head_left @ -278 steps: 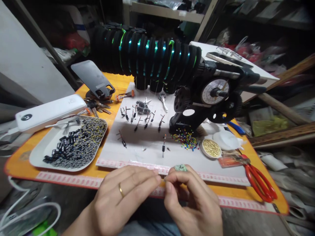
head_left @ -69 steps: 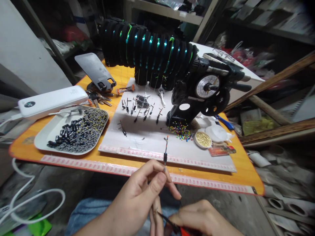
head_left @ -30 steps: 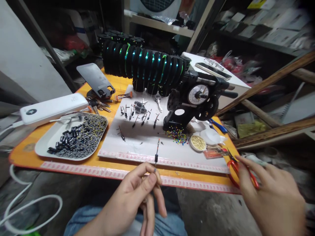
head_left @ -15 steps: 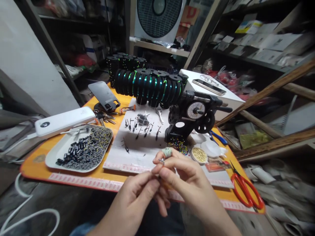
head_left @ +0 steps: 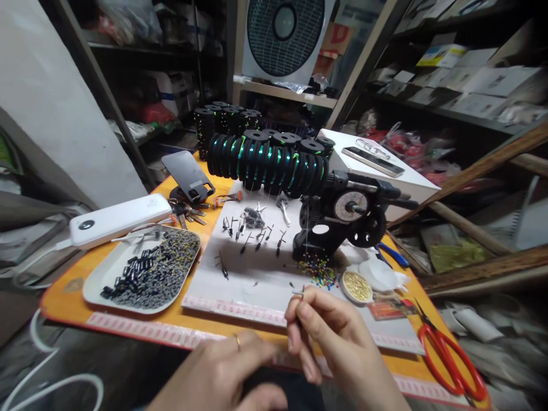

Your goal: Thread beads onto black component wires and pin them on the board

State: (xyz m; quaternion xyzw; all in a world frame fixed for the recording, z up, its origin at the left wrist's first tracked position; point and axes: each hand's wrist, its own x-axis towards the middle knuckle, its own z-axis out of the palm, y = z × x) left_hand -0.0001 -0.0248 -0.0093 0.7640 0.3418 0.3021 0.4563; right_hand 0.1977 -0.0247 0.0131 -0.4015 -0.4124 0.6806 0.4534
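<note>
My right hand [head_left: 327, 331] is closed, thumb and fingertips pinching a small thin grey piece [head_left: 298, 292] above the front of the white board [head_left: 240, 268]. Most of that piece is covered by the fingers. Lower left, my left hand [head_left: 231, 365] is apart from it, with a gold-coloured ring, the index finger stretched out and the thumb apart; nothing shows in it. On the board lie several small dark T-shaped pieces [head_left: 259, 240]. Multicoloured beads [head_left: 319, 271] are heaped beyond my right hand, beside a round dish of gold beads [head_left: 357, 286].
A tray [head_left: 92, 288] of small grey and black parts stands at left, near a white power bank [head_left: 120, 220]. Behind the board is a black winding device [head_left: 346, 211] with a row of spools [head_left: 265, 162]. Red-handled scissors [head_left: 454, 359] lie at the right edge.
My left hand has let go of the small piece and moved down and left, away from my right hand. The right hand still pinches it, slightly lower and further right. The view has shifted a little.
</note>
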